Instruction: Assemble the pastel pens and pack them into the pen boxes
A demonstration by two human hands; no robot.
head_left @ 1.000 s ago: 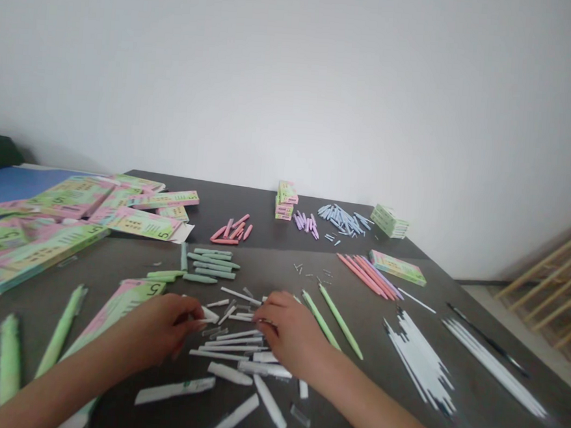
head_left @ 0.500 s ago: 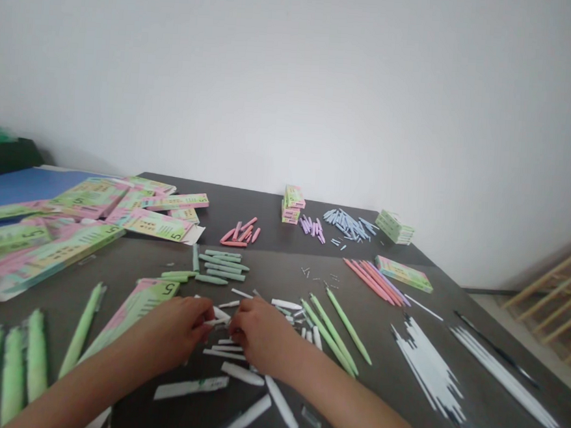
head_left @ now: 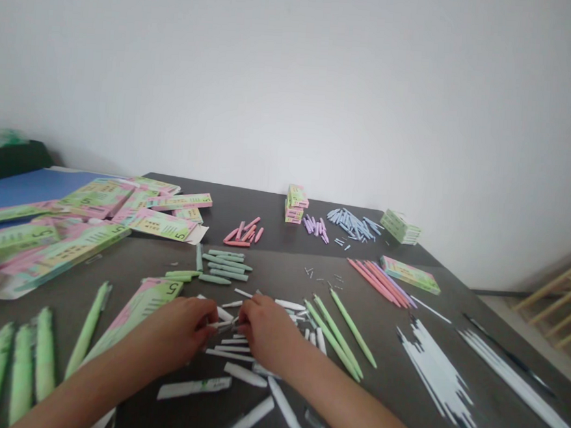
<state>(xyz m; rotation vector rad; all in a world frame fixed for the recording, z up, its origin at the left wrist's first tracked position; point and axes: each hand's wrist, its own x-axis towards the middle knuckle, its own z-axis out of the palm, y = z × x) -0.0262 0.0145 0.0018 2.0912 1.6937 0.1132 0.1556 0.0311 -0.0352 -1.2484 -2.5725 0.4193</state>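
Observation:
Over the middle of the dark table my left hand pinches a small white pen part between thumb and fingers. Close beside it, my right hand has its fingers curled together by the part's other end; its fingertips hide whatever they grip. Loose white pen pieces lie beneath and around both hands, some thicker like barrels, some thin. A white pen barrel with a printed mark rests nearer to me. Right of my right hand lie several light green pens.
Pink-and-green boxes pile up at the left, with large green pens in front. Dark green barrels, pink pieces, purple pieces and blue pieces lie farther back. White refills spread at the right.
The view has swung slightly left, so the scene sits a little farther right. My hands stay together over the white pieces, with only slight finger movement.

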